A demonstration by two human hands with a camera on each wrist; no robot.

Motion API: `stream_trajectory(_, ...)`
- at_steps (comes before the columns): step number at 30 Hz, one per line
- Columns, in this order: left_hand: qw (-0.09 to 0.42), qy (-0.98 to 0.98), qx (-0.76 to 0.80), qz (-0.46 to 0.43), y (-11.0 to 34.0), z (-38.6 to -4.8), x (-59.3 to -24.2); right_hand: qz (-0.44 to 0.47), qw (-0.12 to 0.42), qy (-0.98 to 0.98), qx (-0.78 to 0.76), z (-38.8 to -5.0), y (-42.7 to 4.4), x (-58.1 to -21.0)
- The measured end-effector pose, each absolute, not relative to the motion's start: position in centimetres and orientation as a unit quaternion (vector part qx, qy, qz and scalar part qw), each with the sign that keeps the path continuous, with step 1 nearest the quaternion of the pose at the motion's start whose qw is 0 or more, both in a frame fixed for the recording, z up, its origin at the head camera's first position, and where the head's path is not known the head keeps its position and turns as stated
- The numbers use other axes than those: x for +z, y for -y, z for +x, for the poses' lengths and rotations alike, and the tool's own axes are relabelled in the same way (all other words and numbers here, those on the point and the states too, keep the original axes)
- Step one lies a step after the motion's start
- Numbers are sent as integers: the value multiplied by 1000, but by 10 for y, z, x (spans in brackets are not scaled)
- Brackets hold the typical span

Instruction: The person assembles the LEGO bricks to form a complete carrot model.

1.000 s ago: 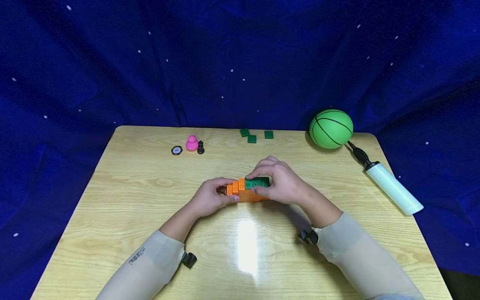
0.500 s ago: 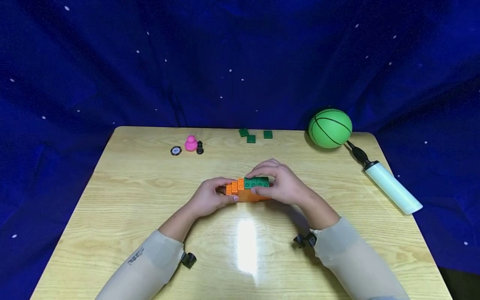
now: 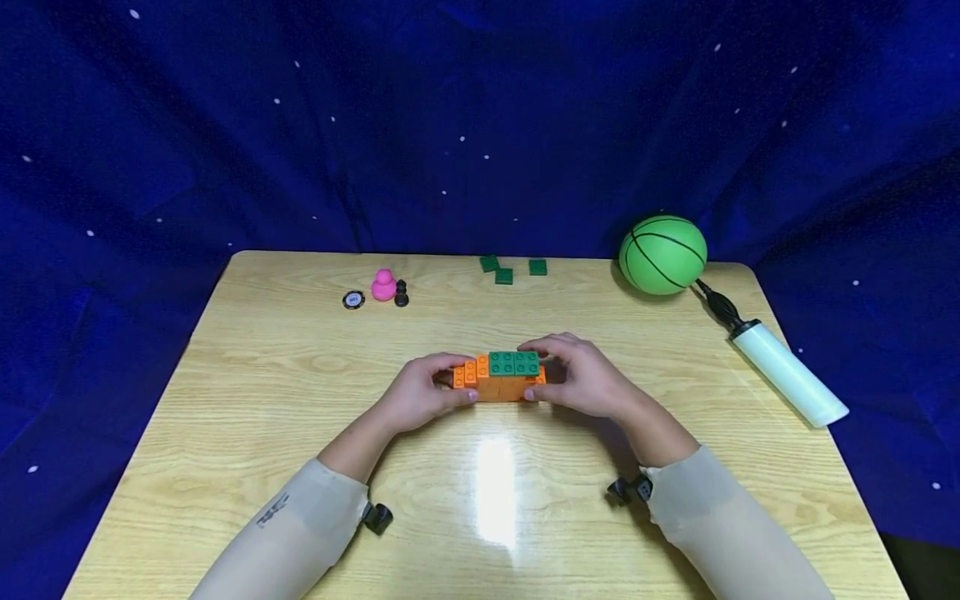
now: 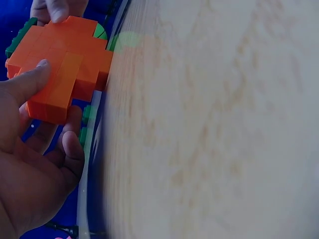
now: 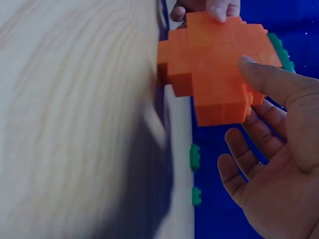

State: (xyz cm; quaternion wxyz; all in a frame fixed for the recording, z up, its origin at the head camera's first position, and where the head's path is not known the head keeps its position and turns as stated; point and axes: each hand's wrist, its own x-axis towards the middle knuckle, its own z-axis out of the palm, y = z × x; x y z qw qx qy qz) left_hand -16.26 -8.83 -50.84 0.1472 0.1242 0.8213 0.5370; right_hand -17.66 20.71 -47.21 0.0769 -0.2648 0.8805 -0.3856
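Between the two hands stands a stepped structure of orange building bricks (image 3: 504, 389), broad in the middle and narrower toward its base in the wrist views. Green bricks (image 3: 513, 363) are seated side by side on its top. My left hand (image 3: 420, 393) grips the structure's left side, thumb on the near face and fingers behind. On the right side my right hand (image 3: 588, 379) holds it likewise, its thumb (image 5: 269, 79) pressed to the orange face. Some fingers of each hand stay behind the bricks, partly hidden in the head view.
Several loose green bricks (image 3: 504, 276) lie at the table's back edge. A pink duck-like toy (image 3: 384, 286), a black chess pawn (image 3: 402, 293) and a poker chip (image 3: 354, 299) sit back left. At back right are a green ball (image 3: 663, 255) and a hand pump (image 3: 787, 373).
My right hand has come off the green bricks on top and moved right and down to the structure's right side. The left hand has kept its grip.
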Motion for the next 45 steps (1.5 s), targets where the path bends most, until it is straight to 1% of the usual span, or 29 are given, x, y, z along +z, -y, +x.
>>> stream_trajectory(10,150,-817,542,128,88,-163,-508,-261,86,-883,-381,-175,-218,-483)
stream_trajectory(19,154,-816,542,128,90,-163,-510,-240,89,-887,-384,-171,-218,-490)
stream_trajectory(26,163,-815,538,141,93,-166,-508,-248,79,-885,-386,-171,-218,-491)
stream_trajectory(37,176,-816,520,181,118,-176,-507,-238,79,-889,-383,-171,-218,-490)
stream_trajectory(45,157,-831,509,159,131,-190,-506,-237,75,-885,-393,-168,-217,-492)
